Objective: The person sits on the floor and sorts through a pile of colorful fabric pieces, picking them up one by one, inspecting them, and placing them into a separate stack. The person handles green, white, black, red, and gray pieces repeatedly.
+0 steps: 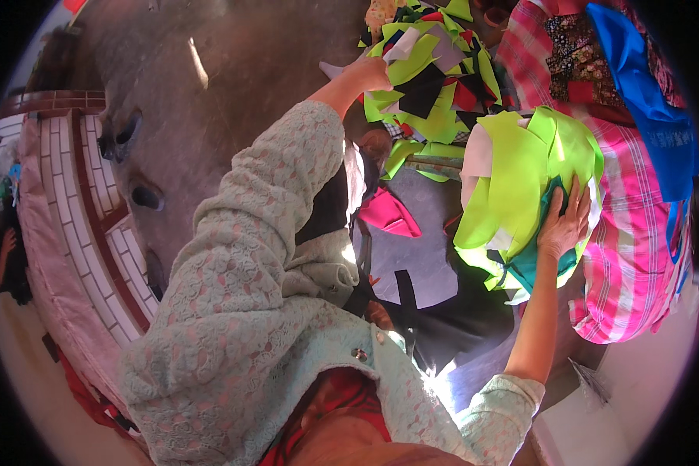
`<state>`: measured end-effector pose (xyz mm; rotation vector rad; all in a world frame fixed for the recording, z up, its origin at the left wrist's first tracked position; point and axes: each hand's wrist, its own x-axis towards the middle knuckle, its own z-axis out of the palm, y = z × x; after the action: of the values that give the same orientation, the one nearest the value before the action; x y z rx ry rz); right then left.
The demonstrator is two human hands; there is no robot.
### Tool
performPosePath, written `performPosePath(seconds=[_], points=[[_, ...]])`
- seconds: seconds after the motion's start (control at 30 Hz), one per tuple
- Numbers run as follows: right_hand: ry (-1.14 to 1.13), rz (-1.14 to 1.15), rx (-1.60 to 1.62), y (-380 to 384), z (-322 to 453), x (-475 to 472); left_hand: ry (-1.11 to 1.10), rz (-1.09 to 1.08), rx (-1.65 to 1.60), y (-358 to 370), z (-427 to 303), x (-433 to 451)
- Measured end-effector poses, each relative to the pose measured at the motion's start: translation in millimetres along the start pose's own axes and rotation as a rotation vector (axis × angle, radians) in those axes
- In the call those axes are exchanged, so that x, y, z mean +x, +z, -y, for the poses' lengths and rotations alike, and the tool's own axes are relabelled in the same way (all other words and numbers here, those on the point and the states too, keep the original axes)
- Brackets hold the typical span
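My left hand (374, 76) is curled at the near left edge of a heap of fabric scraps (408, 70). The heap is mostly neon yellow, with black, red and grey pieces among it. A pale scrap (331, 70) shows beside this hand, whose fingertips are hidden. On the right, a rounded bundle of neon yellow cloth (504, 180) is layered with some pale pieces. My right hand (565, 221) lies on the bundle's near right side, fingers spread, over a dark green piece of cloth (521, 265).
Pink plaid fabric (623, 244) lies right of the bundle, with a blue bag (664, 140) on it. A magenta cloth piece (390, 212) is between my arms. Dark shoes (145, 195) stand on the grey floor (256, 35). Another person's hand (7, 242) shows far left.
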<state>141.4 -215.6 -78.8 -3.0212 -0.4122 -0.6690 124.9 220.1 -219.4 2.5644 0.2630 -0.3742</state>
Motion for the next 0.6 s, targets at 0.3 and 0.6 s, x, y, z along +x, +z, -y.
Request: performPosePath(seconds=[0.3,0.6], points=[[0.003,0.039,0.032,-2.3,2.6,0.2,-0.152,0.095,-0.094,-19.3,27.6,7.9],[-0.03,0.059,0.091,-4.3,5.6,4.3,0.068,0.122,0.018,17.9,18.3,52.6]])
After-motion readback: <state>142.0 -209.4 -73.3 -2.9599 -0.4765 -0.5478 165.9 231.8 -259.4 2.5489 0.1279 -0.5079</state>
